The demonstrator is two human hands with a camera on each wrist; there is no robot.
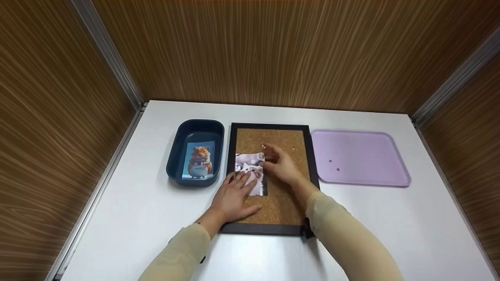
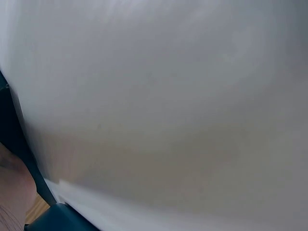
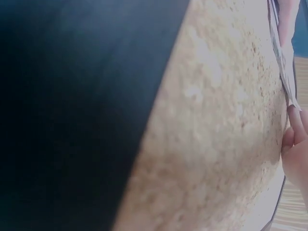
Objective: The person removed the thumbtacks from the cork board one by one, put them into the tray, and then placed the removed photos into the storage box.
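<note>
Pinning job, snapshot as seen:

Left hand [image 1: 234, 195]: lay flat on the photo's 7 o'clock corner, fingers straight and spread, pressing down. Judged as a hold-down so the sheet couldn't slide on the cork. Heel of the hand sat over the frame's left rail.

Right hand [image 1: 281, 164]: sat at the photo's 3 o'clock edge, fingers curled, tips pinched at the paper edge. Whether a pin was in the pinch, cannot tell; too small. The right wrist view showed fingertips [image 3: 294, 132] touching the paper edge [image 3: 281, 57], which was lifted slightly off the cork.

Photo [image 1: 250, 166]: white animals on it, lay on the left half of the board, roughly at the board's 9 o'clock. Top edge looked curled or ragged.

Board [image 1: 287, 203]: cork in a dark frame, flat at table centre. Soft face suits pins, likely why the photo went here.

Pins on the board [image 1: 292, 148]: one or two small specks at the board's 1 o'clock, just beyond the right hand.

Tub [image 1: 177, 156]: dark blue, at the board's 9 o'clock, just beside it. Held a hamster picture [image 1: 199, 160] lying flat inside.

Tray [image 1: 371, 140]: lilac, at the board's 3 o'clock, just beside it. Two small specks [image 1: 334, 165] on it, probably pins, on the right hand's side for easy reach.

Table [image 1: 136, 218]: white, wood-grain walls on three sides.

Left wrist view: blurred white surface, nothing usable.
</note>
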